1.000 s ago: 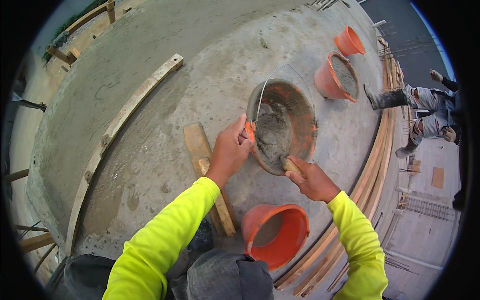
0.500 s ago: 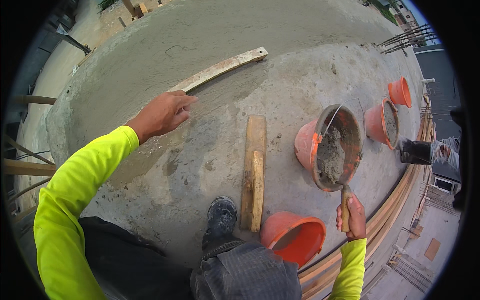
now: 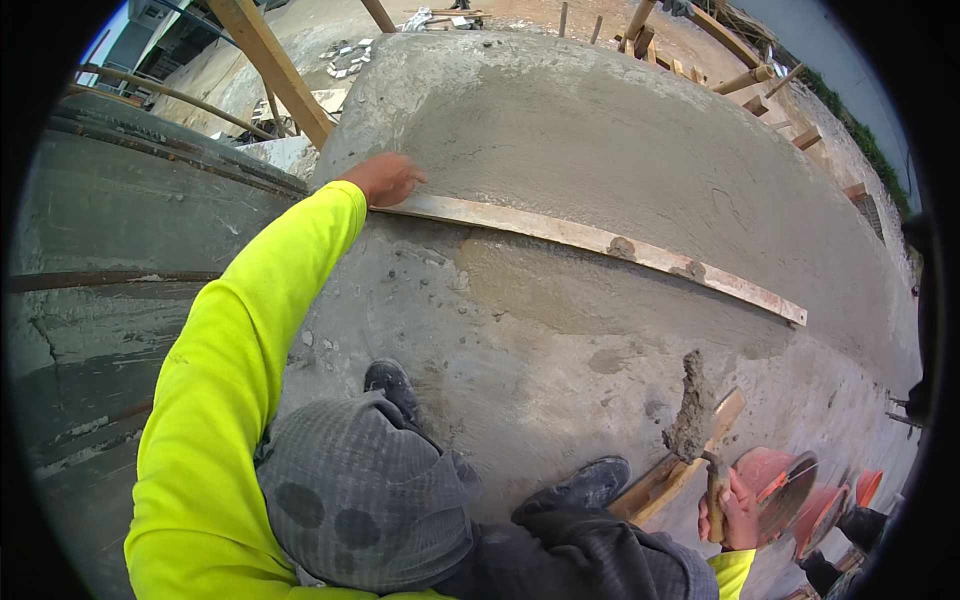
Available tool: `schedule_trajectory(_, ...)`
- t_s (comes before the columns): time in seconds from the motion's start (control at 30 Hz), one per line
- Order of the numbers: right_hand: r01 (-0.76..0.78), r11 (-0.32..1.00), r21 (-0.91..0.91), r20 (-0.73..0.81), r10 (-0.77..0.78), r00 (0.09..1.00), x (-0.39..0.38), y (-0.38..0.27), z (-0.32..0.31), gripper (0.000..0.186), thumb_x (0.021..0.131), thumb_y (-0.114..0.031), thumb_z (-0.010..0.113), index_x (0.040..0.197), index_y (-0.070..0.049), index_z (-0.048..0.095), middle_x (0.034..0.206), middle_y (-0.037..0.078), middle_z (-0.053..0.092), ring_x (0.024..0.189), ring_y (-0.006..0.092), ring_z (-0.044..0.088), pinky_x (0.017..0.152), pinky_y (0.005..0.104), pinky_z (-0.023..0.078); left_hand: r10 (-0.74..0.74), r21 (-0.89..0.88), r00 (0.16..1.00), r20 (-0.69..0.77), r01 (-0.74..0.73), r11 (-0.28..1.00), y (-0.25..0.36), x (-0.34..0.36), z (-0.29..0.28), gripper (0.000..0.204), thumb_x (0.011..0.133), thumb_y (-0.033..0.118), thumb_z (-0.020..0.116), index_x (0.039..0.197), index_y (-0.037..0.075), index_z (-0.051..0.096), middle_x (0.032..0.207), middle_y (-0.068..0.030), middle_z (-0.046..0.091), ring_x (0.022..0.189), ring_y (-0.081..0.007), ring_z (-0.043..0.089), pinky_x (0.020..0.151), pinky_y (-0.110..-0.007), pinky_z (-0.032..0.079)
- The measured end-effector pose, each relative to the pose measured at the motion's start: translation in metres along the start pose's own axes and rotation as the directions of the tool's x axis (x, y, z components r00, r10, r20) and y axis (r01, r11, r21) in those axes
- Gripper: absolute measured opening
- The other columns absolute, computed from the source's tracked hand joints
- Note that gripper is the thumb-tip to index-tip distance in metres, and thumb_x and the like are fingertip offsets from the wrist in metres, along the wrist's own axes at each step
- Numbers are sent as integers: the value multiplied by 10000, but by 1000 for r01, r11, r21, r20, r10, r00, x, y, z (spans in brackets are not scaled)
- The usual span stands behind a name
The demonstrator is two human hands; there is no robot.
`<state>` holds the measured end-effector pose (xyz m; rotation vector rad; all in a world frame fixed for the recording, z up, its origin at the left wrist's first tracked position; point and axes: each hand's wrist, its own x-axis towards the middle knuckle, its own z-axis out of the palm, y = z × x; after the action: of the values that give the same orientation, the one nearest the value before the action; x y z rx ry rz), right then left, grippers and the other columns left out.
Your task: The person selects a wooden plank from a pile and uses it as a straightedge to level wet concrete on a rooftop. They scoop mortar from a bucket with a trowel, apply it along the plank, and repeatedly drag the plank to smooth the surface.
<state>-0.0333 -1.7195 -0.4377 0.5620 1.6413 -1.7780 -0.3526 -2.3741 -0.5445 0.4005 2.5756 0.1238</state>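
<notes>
Head view. Long, thin, mortar-smeared wooden straightedge: lies across the grey wet cement surface. Left hand: fingers together, pressing its near end. Right hand: fingers wrapped round a wooden-handled trowel, blade heaped with grey mortar, well below the straightedge.

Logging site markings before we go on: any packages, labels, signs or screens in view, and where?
None can be made out: no package, label, sign or screen.
Nearest to containers: round orange plastic buckets, low at the right, beside the right hand, which holds a mortar-laden trowel.
Left hand: resting on the end of a long pale wooden board lying across grey concrete.
</notes>
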Motion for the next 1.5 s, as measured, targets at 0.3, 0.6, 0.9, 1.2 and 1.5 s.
schedule_trajectory(0.3, 435, 656, -616, 503, -97, 859, 228, -103, 226, 540, 988, -285, 659, 1460, -63, 524, 787, 93, 644, 649, 152, 627, 572, 305, 514, -8, -235, 995, 96, 31, 972, -41, 8, 22, 435, 882, 63, 459, 1219, 107, 730, 1202, -175, 716, 1102, -375, 668, 962, -403, 507)
schedule_trajectory(0.6, 708, -109, -698, 690, -370, 622, 280, -82, 319, 531, 967, -186, 649, 1462, -89, 484, 937, 168, 568, 715, 335, 620, 619, 453, 504, -7, -220, 989, 146, 40, 975, -43, 14, 19, 395, 841, 58, 495, 1119, 111, 771, 1089, -170, 745, 1005, -362, 696, 888, -399, 533)
schedule_trajectory(0.9, 627, 223, -746, 625, -90, 775, 252, -91, 331, 574, 1008, -213, 579, 1537, -108, 384, 912, 225, 607, 725, 400, 627, 660, 485, 511, 153, -222, 980, 129, -121, 967, -42, 46, 16, 215, 829, 191, 588, 822, 1, 689, 760, -194, 662, 669, -332, 594, 671, -443, 468)
schedule_trajectory(1.2, 428, 594, -681, 292, -315, 903, 251, -7, 356, 554, 1000, -169, 588, 1515, -68, 412, 1078, 275, 656, 877, 442, 664, 806, 468, 536, 213, -258, 964, 162, -167, 952, -48, 49, 8, 294, 815, 241, 604, 683, -20, 577, 583, -158, 514, 539, -274, 407, 571, -436, 398)
schedule_trajectory(1.5, 145, 916, -374, 51, -136, 989, 192, 23, 397, 548, 1004, -132, 567, 1517, -38, 399, 1214, 299, 652, 1093, 408, 671, 941, 418, 514, 238, -301, 950, 204, -170, 938, -38, 51, -1, 342, 817, 246, 596, 651, -34, 490, 547, -158, 455, 527, -261, 366, 558, -460, 363)
